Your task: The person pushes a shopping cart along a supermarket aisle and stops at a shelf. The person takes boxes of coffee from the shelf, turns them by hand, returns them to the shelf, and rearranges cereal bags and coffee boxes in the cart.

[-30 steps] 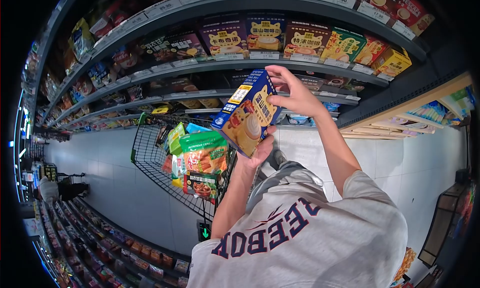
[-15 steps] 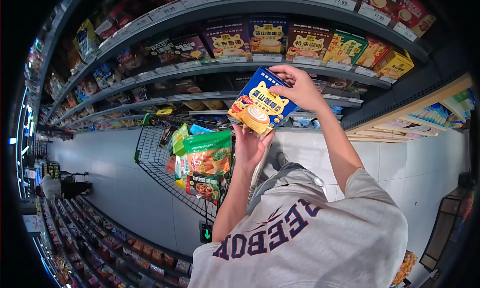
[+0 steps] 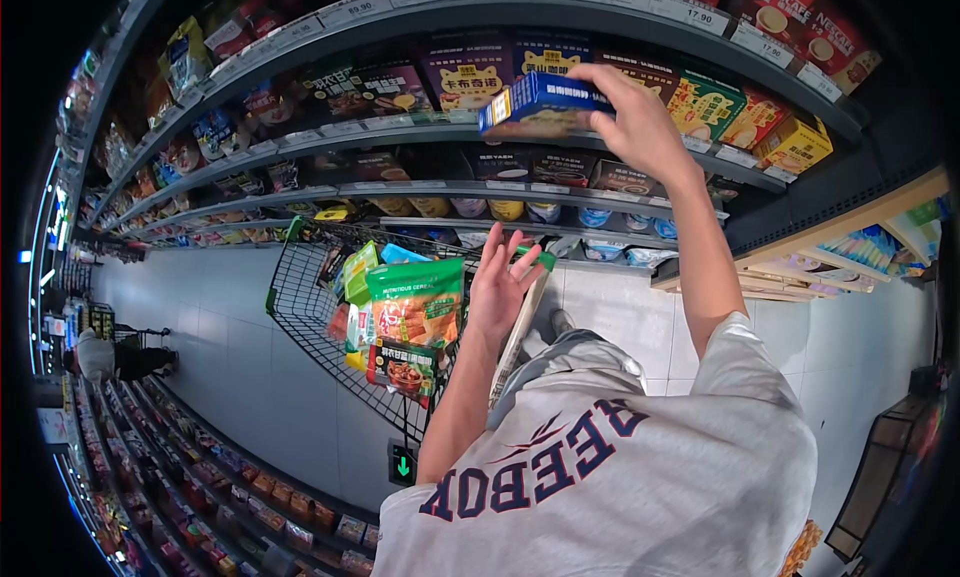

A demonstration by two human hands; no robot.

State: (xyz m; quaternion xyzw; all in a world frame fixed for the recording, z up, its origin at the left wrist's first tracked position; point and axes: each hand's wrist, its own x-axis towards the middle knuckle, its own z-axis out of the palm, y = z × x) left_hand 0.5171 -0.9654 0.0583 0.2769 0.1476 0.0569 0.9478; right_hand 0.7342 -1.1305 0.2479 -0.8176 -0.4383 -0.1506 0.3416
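Observation:
My right hand [image 3: 637, 127] grips the right end of a blue coffee box [image 3: 540, 105], which is tilted in front of the shelf row of coffee boxes. Behind it stand a purple box [image 3: 472, 75] and a blue one [image 3: 552, 57]; a green box [image 3: 703, 107] is to the right of the hand. Below, my left hand [image 3: 503, 282] is empty with its fingers spread, beside the cart's green handle. Just left of it, a green cereal bag [image 3: 417, 302] lies in the shopping cart [image 3: 290, 307] with other packets.
Lower shelves [image 3: 450, 189] hold dark boxes and cups. A wooden shelf unit [image 3: 800, 262] stands at the right. Another person [image 3: 95, 357] is at the far left by a cart. Long shelves of packaged goods [image 3: 230, 497] run along the lower left.
The blue box has moved up to the shelf in my right hand and tipped so its narrow side shows. My left hand has let go of it and spread its fingers.

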